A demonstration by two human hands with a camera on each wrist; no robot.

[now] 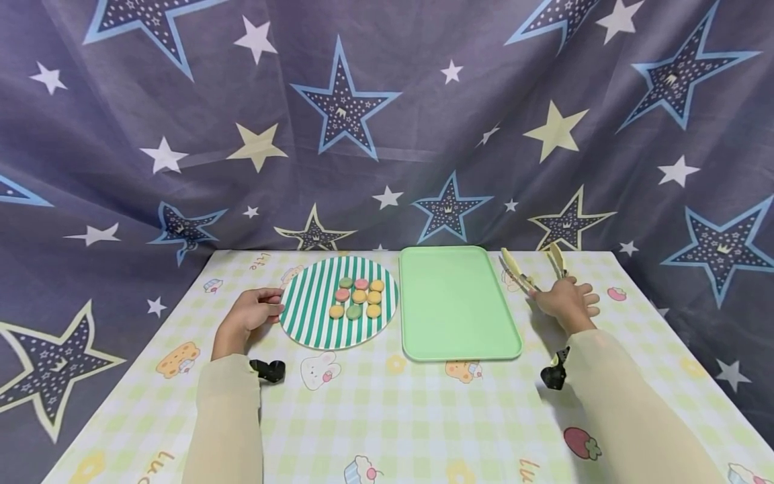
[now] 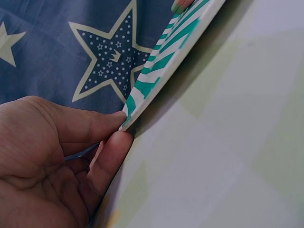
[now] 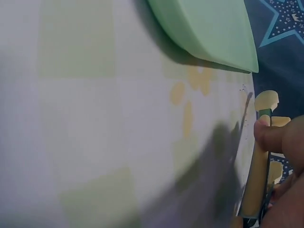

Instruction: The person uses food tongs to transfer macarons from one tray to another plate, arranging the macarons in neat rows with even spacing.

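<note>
My left hand pinches the left rim of a round plate with green and white stripes. In the left wrist view, thumb and finger meet at the edge of the plate, which is tilted in that picture. Several small macarons, yellow, pink and green, are grouped on its right half. On the right, my right hand holds a pair of tongs, their yellowish tips spread apart and pointing toward the back. The thumb lies along one tong arm in the right wrist view; some fingers are partly hidden there.
A light green rectangular tray lies between the plate and the tongs. The table is covered by a checked cloth with printed cartoon figures. Behind its far edge hangs a dark star-patterned curtain.
</note>
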